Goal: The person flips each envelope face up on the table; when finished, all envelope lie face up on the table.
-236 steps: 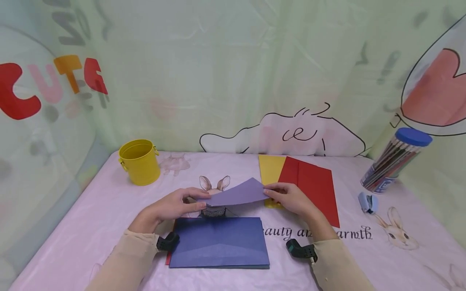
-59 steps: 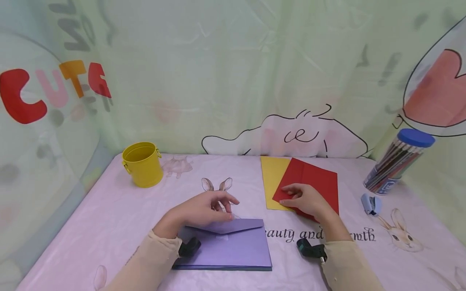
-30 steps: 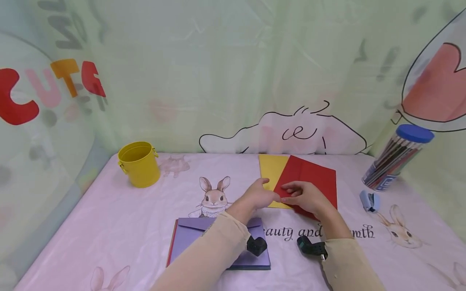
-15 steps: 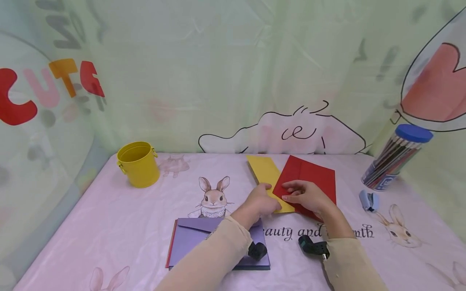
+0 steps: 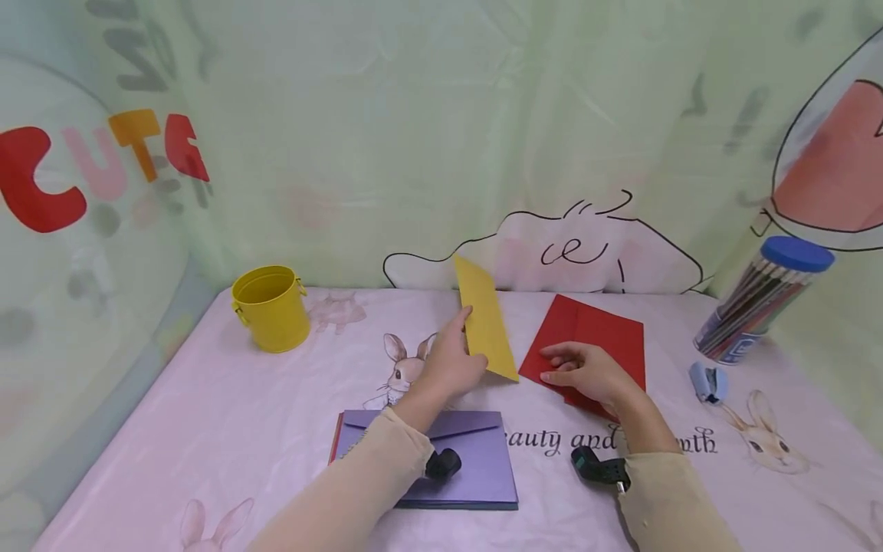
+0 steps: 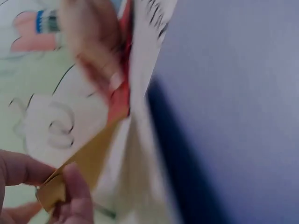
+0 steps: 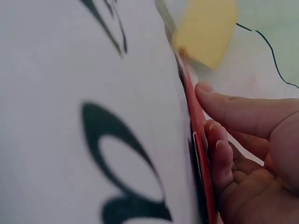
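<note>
Near edge: purple envelope (image 5: 461,460) lies flat on a stack close to the front of the bench (image 5: 207,414), with a red sheet edge showing at the stack's left; left forearm crosses over it.
Left hand (image 5: 451,360): grip closed, thumb and fingers pinching the yellow envelope (image 5: 485,318) by its lower long edge; envelope lifted off the bench, tilted, upper corner toward the backdrop.
Right hand (image 5: 586,372): fingers nearly straight, pressing flat on the red envelope (image 5: 593,341); nothing clasped.
Red envelope: flat on the bench, just right of the yellow one; the two now apart.
Open room: bare bench left of the hands, out to the yellow bucket (image 5: 271,307) at far left.
Right margin: small blue stapler (image 5: 707,381) and pencil tube (image 5: 762,299), well apart from the red envelope.
Far edge: bench meets the green printed backdrop (image 5: 441,115).
Left wrist view: shows thumb (image 6: 74,196) pinching the yellow corner (image 6: 51,193); heavily blurred.
Right wrist view: shows fingertips (image 7: 219,140) against the red envelope's thin edge (image 7: 198,135), hidden from the head camera.
</note>
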A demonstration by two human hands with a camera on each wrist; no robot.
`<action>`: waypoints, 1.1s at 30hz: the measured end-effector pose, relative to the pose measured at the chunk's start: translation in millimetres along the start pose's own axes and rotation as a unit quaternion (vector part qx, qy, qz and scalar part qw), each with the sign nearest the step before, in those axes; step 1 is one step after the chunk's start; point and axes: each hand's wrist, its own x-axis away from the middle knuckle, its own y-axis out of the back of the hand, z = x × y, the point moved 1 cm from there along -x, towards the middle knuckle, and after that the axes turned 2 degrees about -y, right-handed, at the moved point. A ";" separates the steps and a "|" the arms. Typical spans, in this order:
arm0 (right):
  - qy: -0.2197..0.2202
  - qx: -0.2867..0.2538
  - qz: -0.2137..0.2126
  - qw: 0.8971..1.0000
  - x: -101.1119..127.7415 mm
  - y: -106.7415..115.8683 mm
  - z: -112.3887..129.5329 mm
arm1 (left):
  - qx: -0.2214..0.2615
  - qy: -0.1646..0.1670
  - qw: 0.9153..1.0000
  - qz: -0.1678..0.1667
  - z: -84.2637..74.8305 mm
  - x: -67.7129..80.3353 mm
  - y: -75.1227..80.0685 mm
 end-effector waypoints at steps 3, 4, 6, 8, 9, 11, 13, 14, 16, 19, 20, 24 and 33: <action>-0.005 0.002 -0.004 1.000 1.0 -1.0 -0.5 | 0.061 0.009 0.998 -0.009 4.6 2.6 24.4; -0.006 0.004 -0.005 1.000 1.1 -0.8 0.3 | 0.087 0.012 0.996 -0.012 6.8 3.4 32.4; -0.011 0.009 -0.005 1.000 1.5 -0.4 2.0 | 0.130 0.018 0.991 -0.014 11.8 5.6 47.3; -0.023 -0.001 0.000 1.000 1.8 -0.7 4.8 | 0.159 0.022 0.987 -0.015 18.3 8.0 59.9; -0.029 -0.011 0.004 1.000 1.9 -1.1 6.6 | 0.173 0.024 0.985 -0.012 21.4 9.6 65.3; -0.038 -0.034 0.012 0.999 2.1 -2.1 11.0 | 0.187 0.028 0.982 -0.004 26.0 13.4 74.6; -0.041 -0.063 0.019 0.997 1.6 -2.9 15.6 | 0.187 0.028 0.982 0.003 29.4 17.3 81.5; -0.042 -0.071 0.018 0.996 1.5 -3.2 17.7 | 0.181 0.027 0.983 0.007 30.5 19.3 84.3; -0.043 -0.078 0.007 0.996 1.5 -3.5 21.5 | 0.166 0.022 0.986 0.014 32.1 23.4 88.2; -0.048 -0.070 -0.023 0.996 2.6 -4.3 27.2 | 0.147 0.018 0.989 0.021 34.3 29.4 91.4; -0.048 -0.064 -0.032 0.996 3.6 -4.1 29.5 | 0.144 0.016 0.989 0.024 34.6 31.0 92.6; -0.005 -0.039 -0.023 0.999 6.7 -5.4 38.3 | 0.142 0.010 0.989 0.039 37.9 33.7 99.8; 0.038 -0.005 -0.007 0.999 7.7 -13.2 34.6 | 0.194 0.032 0.979 0.055 53.0 30.3 103.2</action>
